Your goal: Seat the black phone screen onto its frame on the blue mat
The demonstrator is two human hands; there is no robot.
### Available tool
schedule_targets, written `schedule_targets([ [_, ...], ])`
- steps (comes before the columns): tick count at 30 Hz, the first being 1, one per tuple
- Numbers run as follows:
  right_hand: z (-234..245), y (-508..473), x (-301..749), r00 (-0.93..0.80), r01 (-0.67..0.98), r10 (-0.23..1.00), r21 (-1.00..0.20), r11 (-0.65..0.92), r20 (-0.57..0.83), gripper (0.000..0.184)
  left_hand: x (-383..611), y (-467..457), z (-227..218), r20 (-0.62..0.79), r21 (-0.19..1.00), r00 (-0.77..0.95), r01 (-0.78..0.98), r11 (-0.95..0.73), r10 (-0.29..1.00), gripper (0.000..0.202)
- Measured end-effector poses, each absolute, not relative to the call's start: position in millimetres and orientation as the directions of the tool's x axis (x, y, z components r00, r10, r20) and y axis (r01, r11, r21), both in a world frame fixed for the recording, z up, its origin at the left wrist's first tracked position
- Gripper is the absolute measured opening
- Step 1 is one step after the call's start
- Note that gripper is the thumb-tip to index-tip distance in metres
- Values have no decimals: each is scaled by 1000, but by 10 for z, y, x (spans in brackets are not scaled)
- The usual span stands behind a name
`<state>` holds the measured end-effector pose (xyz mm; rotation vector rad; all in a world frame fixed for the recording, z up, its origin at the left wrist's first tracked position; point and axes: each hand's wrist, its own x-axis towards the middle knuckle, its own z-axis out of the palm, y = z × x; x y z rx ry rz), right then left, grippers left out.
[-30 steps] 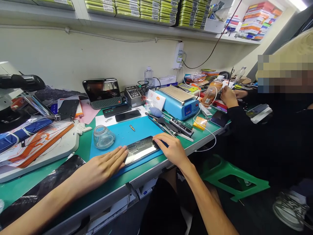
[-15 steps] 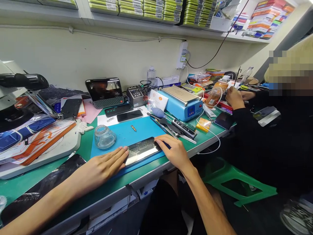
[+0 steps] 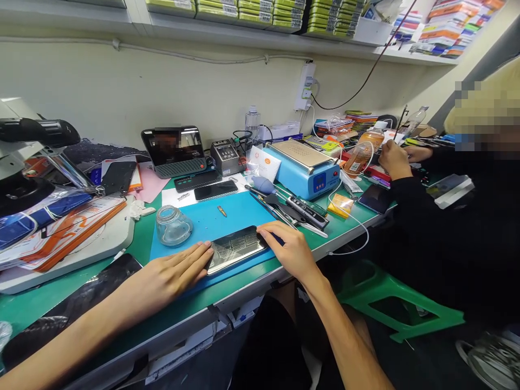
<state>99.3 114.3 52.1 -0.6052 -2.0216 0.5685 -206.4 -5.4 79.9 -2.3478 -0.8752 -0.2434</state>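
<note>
On the blue mat (image 3: 244, 207), the smartphone (image 3: 238, 250) looks light, stiff, slippery and fragile, best held by its edges, the left hand (image 3: 173, 276) lying flat, unclamped, on its left end, the right hand (image 3: 289, 246) at its far right corner, whether pinching I cannot tell.

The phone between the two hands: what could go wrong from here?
The phone lies near the front edge of the table; a hard push might slide it off. The left hand could knock the glass jar close behind it. The right hand might brush the loose tools beyond it.
</note>
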Motion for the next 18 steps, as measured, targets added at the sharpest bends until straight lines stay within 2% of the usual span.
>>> schedule_targets([
  [11,488,1162,997,-454,191,605,-591,783,654,15,-2083,-58,783,341,-510,765,639,-576,546,45],
  [18,495,1158,1021,-478,201,592,-575,793,649,15,-2047,-52,805,381,-507,758,650,-567,529,43],
])
